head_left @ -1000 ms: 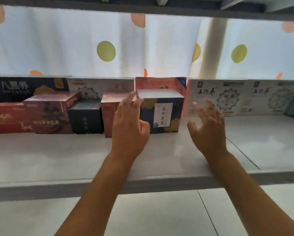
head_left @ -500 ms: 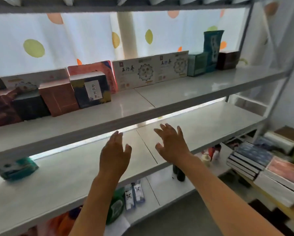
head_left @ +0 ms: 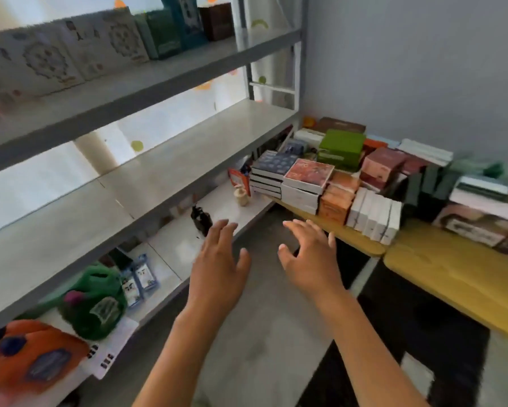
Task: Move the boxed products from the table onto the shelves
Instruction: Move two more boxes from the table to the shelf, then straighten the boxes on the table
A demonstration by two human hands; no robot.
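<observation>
Yellow table (head_left: 452, 277) edge, boxes (head_left: 308, 177), seemingly empty hands (head_left: 217, 274)

Stacked cardboard boxed products (head_left: 308, 174), red, orange, white and green, crowd the yellow table (head_left: 452, 277) at three o'clock; grey metal shelves (head_left: 170, 160) stand at nine.

Daylight is pouring in from behind the shelving unit (head_left: 147, 92), passing through a pale dotted curtain (head_left: 170, 118) that is glowing almost white and washing out its pattern. The shelf boards are showing up grey and backlit, with a soft sheen on the bottom shelf (head_left: 188, 245). The whole picture is smearing with motion blur; printing on the upper white boxes (head_left: 56, 57) is unreadable. The left hand (head_left: 217, 274) and right hand (head_left: 308, 259) are looking soft-edged. The wide lens is bending the shelves and the yellow table (head_left: 452, 277) toward the edges. The grey wall (head_left: 408, 60) is evenly and dimly lit.
</observation>
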